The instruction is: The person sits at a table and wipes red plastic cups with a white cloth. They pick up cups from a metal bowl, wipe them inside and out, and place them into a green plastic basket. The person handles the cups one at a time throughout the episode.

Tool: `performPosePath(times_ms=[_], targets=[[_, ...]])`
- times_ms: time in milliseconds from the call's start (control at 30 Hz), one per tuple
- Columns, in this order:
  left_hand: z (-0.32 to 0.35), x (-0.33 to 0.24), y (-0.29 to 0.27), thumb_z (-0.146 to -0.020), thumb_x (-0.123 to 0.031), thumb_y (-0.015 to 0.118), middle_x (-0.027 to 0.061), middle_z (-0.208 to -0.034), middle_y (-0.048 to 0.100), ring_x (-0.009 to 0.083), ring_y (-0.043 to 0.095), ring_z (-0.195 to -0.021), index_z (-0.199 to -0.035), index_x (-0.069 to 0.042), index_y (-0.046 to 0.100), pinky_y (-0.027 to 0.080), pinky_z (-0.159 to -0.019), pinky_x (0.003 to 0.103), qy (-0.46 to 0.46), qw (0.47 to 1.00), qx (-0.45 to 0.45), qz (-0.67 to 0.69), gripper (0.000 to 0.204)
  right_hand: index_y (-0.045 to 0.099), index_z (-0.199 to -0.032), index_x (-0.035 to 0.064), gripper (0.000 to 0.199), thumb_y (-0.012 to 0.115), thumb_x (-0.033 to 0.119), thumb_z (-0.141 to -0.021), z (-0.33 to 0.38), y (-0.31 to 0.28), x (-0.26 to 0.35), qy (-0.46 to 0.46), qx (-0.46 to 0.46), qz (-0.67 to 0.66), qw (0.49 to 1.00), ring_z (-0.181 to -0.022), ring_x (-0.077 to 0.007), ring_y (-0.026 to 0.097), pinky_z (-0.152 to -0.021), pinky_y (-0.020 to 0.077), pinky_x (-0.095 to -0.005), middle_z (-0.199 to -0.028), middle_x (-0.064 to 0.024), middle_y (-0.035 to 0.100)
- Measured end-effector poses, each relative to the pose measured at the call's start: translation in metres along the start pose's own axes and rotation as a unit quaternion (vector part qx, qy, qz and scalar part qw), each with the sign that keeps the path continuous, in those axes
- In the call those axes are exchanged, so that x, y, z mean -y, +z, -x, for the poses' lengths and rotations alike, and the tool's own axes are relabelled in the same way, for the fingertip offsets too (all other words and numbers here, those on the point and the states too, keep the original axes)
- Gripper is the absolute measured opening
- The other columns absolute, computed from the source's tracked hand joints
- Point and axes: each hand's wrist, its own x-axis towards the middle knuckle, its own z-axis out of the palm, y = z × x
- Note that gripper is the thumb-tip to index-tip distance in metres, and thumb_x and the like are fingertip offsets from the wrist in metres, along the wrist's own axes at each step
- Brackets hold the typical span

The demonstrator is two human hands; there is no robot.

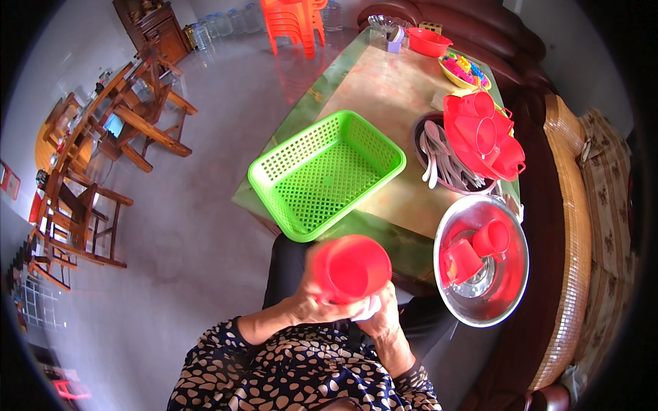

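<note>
Over my lap I hold a red cup (355,268), its open mouth tipped up toward me. My left hand (312,303) is closed around the cup's left side and underside. My right hand (387,316) grips a white cloth (370,308) against the cup's lower right; some of its fingers are hidden behind the cup. Just beyond the cup, a green plastic basket (327,181) stands on the table with nothing in it. To my right, a shiny metal basin (507,291) holds red mugs (491,238).
Several red cups (478,135) are heaped beside a dark bowl of spoons (444,161) on the marble-patterned table (384,82). Farther back are a basket of colourful toy pieces (466,72) and a red basin (428,42). A brown sofa (541,198) runs along the right; wooden chairs (89,219) stand left.
</note>
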Motion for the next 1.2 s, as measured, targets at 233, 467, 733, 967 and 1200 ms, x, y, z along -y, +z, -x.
performPosePath(times_ms=[233,467,733,967,1200], targets=[[-0.068,0.024,-0.076,-0.066,-0.015,0.081,0.0111,-0.12,0.049,0.0207,0.05,-0.113,-0.128,-0.004,0.039,0.045,-0.093,0.036,-0.152,0.986,-0.063,0.008,0.076,0.047,-0.115,0.0018,0.038,0.059,0.01,-0.08,-0.004,0.003,0.037,-0.138,-0.047,0.392,0.908,-0.087,-0.0171,0.059,-0.078,0.0479,-0.0289,-0.099,-0.01,0.058],[-0.149,0.076,-0.09,-0.06,-0.016,0.077,0.0194,-0.114,0.051,0.0343,0.052,-0.107,-0.12,-0.005,0.039,0.046,-0.088,0.043,-0.186,0.927,0.018,-0.325,0.072,0.054,-0.101,0.003,0.031,0.06,-0.001,-0.07,-0.047,-0.046,0.039,-0.295,-0.111,0.71,0.63,-0.073,-0.0331,0.058,-0.064,0.0481,-0.0374,-0.085,-0.0166,0.054],[-0.199,0.159,-0.063,-0.058,-0.016,0.076,0.0164,-0.117,0.05,0.0359,0.05,-0.109,-0.118,-0.007,0.041,0.044,-0.091,0.044,-0.156,0.887,0.095,-0.424,0.07,0.054,-0.108,0.0053,0.044,0.068,0.003,-0.067,-0.049,-0.05,0.039,-0.266,-0.114,0.746,0.6,-0.082,-0.0374,0.059,-0.07,0.0501,-0.0423,-0.097,-0.019,0.057],[-0.215,0.197,-0.065,-0.06,-0.005,0.072,0.0173,-0.125,0.044,0.0356,0.042,-0.12,-0.127,-0.009,0.04,0.038,-0.101,0.042,-0.091,0.887,0.175,-0.417,0.075,0.052,-0.109,0.0045,0.045,0.068,0.004,-0.066,-0.051,-0.051,0.036,-0.268,-0.112,0.762,0.579,-0.083,-0.0376,0.059,-0.072,0.0498,-0.0408,-0.096,-0.0198,0.057],[-0.217,0.184,-0.049,-0.058,-0.002,0.074,0.0247,-0.136,0.032,0.0426,0.033,-0.127,-0.14,-0.015,0.029,0.036,-0.105,0.046,-0.092,0.912,0.139,-0.374,0.096,0.054,-0.109,0.0051,0.046,0.068,0.005,-0.066,-0.05,-0.054,0.038,-0.288,-0.127,0.75,0.581,-0.083,-0.0368,0.059,-0.072,0.0502,-0.0413,-0.096,-0.018,0.058]])
